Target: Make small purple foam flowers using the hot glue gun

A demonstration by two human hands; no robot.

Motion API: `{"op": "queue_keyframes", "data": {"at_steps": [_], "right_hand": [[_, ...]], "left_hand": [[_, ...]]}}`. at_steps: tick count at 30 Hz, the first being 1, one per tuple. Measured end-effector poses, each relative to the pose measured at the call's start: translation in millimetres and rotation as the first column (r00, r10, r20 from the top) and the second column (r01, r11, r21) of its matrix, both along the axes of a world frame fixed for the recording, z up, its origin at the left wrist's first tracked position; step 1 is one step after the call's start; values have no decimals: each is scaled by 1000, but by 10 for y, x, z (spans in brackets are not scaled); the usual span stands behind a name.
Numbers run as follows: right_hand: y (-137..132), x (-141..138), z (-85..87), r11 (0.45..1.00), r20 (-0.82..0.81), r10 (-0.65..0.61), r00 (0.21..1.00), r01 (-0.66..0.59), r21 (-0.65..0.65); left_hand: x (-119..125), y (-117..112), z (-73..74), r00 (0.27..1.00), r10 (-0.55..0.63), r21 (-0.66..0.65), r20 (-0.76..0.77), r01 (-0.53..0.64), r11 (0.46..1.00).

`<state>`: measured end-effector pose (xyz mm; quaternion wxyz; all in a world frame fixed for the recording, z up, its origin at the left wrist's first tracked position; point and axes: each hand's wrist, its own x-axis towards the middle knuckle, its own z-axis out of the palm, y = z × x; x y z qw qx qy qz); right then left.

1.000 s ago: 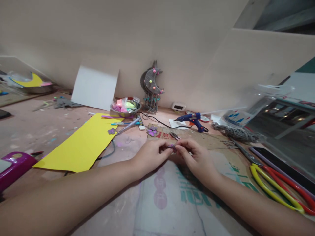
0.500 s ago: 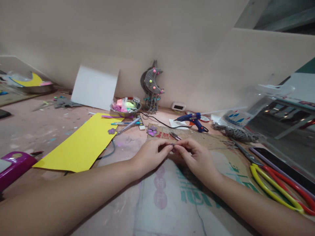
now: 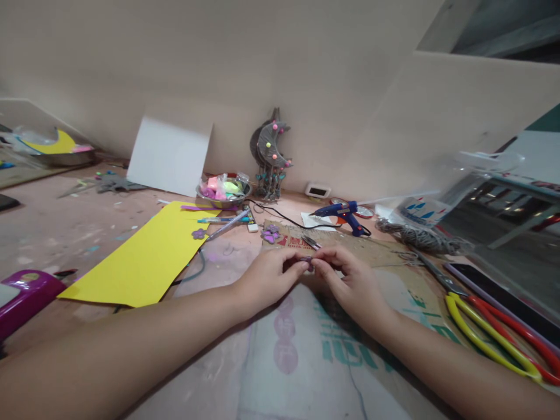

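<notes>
My left hand [image 3: 268, 279] and my right hand [image 3: 350, 284] meet at their fingertips over a flat brown cardboard sheet [image 3: 385, 256]. Together they pinch a tiny purple piece [image 3: 308, 261], mostly hidden by the fingers. Both hands have their fingers curled and pressed on it. More purple foam flowers [image 3: 270, 233] lie just beyond the hands on the cardboard. A small purple flower [image 3: 198, 234] rests on the yellow paper sheet [image 3: 151, 256] to the left.
A blue glue gun [image 3: 343, 213] with a black cord lies behind the hands. Long scissors with yellow and red handles [image 3: 490, 321] and a dark phone [image 3: 503, 291] sit at right. A metal bowl of bright bits [image 3: 223, 189], a grey crescent ornament [image 3: 269, 149], grey twine [image 3: 415, 233] and a magenta case [image 3: 24, 291] stand around.
The fingertips shifted slightly around the purple piece, which shows less than a second ago. Both arms stay in place.
</notes>
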<state>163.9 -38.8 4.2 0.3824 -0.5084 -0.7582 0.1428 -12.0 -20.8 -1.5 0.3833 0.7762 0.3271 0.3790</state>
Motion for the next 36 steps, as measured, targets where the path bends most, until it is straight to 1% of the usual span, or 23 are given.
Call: {"op": "queue_keyframes", "data": {"at_steps": [3, 6, 11, 19, 22, 27, 32, 36], "right_hand": [[-3, -1, 12, 999, 52, -20, 998, 18, 35], [-6, 1, 15, 999, 77, -17, 997, 13, 51], [-18, 6, 23, 999, 93, 8, 996, -11, 35], [-20, -15, 29, 999, 97, 33, 995, -36, 28], [-16, -15, 4, 999, 62, 51, 997, -51, -2], [-17, -1, -39, 997, -87, 63, 994, -67, -43], [-32, 4, -17, 998, -73, 33, 997, -37, -49], [-50, -16, 4, 992, -64, 58, 996, -64, -105]], "left_hand": [[-3, -6, 4, 1000, -8, -13, 9, 8, 1000], [-1, -7, 5, 1000, 17, -13, -7, -17, 1000], [9, 0, -5, 1000, 15, 16, -27, -15, 1000], [21, 0, -3, 1000, 21, 52, -13, -21, 998], [19, 1, 0, 1000, 22, 60, -17, -21, 998], [16, 4, -17, 997, 52, 63, -51, -49, 997], [14, 14, -28, 997, 51, 44, -49, -49, 998], [13, 11, -20, 997, 55, 55, -51, -52, 997]]}}
